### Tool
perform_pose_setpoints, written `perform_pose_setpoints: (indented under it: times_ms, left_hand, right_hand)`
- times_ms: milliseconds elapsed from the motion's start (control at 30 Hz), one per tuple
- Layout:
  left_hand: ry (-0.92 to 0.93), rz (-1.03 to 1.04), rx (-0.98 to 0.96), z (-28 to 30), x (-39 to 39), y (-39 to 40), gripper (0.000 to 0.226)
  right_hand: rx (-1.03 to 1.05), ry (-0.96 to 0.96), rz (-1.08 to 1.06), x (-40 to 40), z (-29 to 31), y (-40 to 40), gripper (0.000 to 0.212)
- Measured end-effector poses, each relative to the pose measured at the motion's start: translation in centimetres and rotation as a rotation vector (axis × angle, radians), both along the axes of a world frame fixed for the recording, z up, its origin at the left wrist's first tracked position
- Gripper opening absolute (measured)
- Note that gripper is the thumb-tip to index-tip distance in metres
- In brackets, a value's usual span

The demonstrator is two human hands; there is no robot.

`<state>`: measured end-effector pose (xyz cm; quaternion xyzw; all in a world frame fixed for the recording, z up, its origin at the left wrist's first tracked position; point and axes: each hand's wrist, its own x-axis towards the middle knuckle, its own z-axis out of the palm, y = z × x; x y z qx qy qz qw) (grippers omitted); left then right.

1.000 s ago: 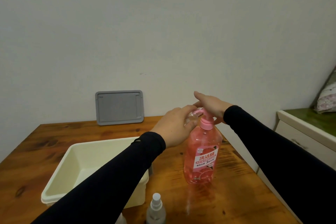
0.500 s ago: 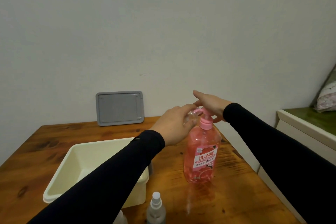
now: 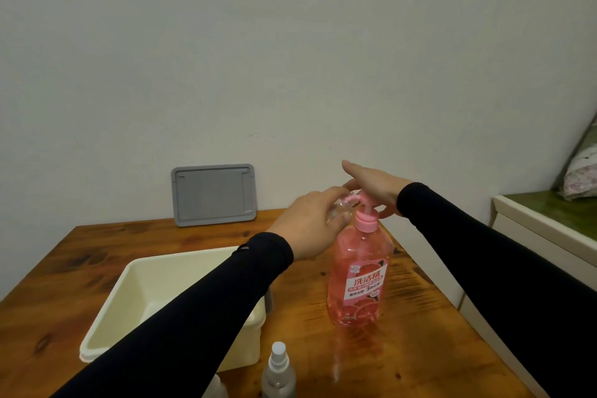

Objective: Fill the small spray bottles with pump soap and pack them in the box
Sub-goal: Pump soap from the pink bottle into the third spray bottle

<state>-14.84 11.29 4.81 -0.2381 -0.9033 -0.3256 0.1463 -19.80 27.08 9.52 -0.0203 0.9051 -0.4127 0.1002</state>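
A pink pump soap bottle (image 3: 358, 278) stands on the wooden table (image 3: 420, 349). My right hand (image 3: 374, 187) lies flat on its pump head, fingers straight. My left hand (image 3: 310, 226) grips a small clear bottle (image 3: 437, 208) held up under the pump's spout; most of that bottle is hidden by my fingers. A cream plastic box (image 3: 135, 297) sits to the left under my left forearm. One small spray bottle (image 3: 278, 371) with a white nozzle stands at the near edge, and the top of another (image 3: 218, 388) peeks out beside it.
A grey lid (image 3: 214, 194) leans against the wall at the back of the table. A white cabinet (image 3: 546, 236) with a green top stands to the right, with a patterned cloth (image 3: 581, 171) on it.
The pump head has risen slightly under my right hand. My left hand keeps the small bottle at the spout.
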Motion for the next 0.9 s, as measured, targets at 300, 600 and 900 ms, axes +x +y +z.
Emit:
perform_pose_setpoints:
  times_ms: [300, 600, 900]
  left_hand:
    - [0.000, 0.004, -0.024, -1.3, 0.1, 0.1, 0.047]
    - [0.010, 0.001, -0.012, 0.0, 0.1, 0.0, 0.047]
    - [-0.001, 0.007, -0.066, -1.4, -0.2, 0.0, 0.046]
  right_hand:
    - [0.000, -0.012, -0.023, -0.2, -2.1, 0.1, 0.071]
    - [0.006, -0.017, 0.008, -0.3, -0.1, 0.0, 0.074]
    - [0.036, -0.023, -0.021, -0.1, -2.2, 0.0, 0.072]
